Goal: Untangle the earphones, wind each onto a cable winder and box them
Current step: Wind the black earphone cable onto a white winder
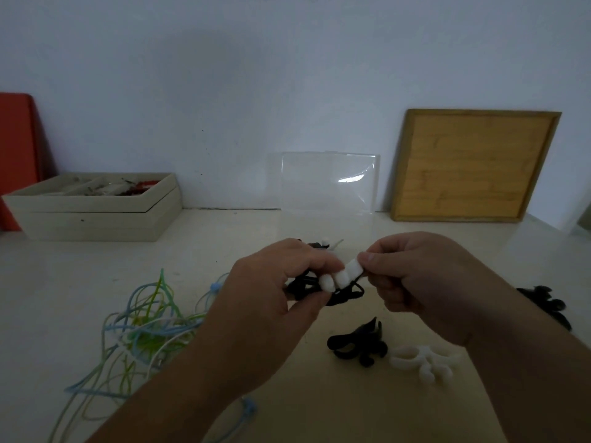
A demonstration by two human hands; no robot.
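Left hand [275,282] and right hand [415,279] pinch a white winder [343,274], seemingly mid-winding black cord [345,294]; the loose end needs tucking next.

my left hand [268,302] and right hand [425,282] are bare. both forearms [179,394] are bare too, and my right thumbnail [369,257] is short.

Both forearms came in from the lower edge, the left from 7 o'clock and the right from 4 o'clock, and the hands met just below the middle of the view. The left hand [275,302] sat at 9 o'clock of the right hand [425,282], both with backs turned up and fingers curled. Each pinched one end of a white winder [347,274] between thumb and fingers.
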